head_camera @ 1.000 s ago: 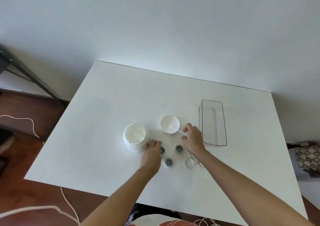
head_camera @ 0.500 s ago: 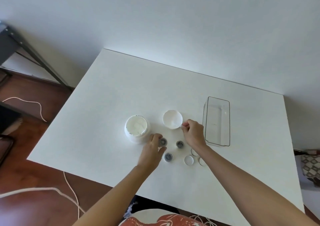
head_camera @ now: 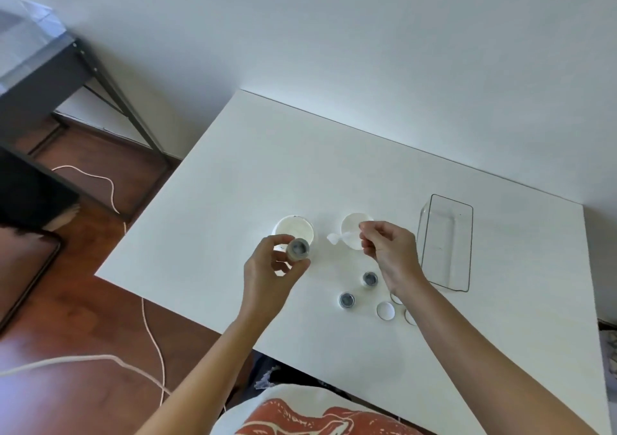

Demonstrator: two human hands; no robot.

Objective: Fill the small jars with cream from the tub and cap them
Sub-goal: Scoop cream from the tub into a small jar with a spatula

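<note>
- Tub (head_camera: 294, 233) of cream sits open on the white counter (head_camera: 213, 221), far-left of the working cluster, white cream visible inside. I judge it is uncapped so the scoop can go straight in.
- My left hand (head_camera: 270, 274) is closed around one small jar (head_camera: 298, 249), pinched between thumb and fingertips, lifted off the counter just in front of the tub. Mouth is tilted toward my right, probably to present the opening for filling. The jar looks empty, dark inside.
- A small white spatula (head_camera: 335, 238) is pinched in my right hand (head_camera: 390, 251), fingers narrowed on the handle, blade pointing left toward the held jar and the tub. Whether cream is on the blade, I cannot tell.
- The tub's white lid (head_camera: 352, 231) lies upturned behind the spatula, partly hidden by my right hand.
- Two more small jars (head_camera: 347, 300) (head_camera: 370, 279) stand open on the counter below my right hand, near each other, waiting their turn.
- White caps (head_camera: 386, 311) lie just right of those jars, some half hidden under my forearm; none is on a jar yet.
- Clear plastic bin (head_camera: 434, 244) stands farthest right, empty as far as I can see.
- No brand, label or writing is readable on anything.
</note>
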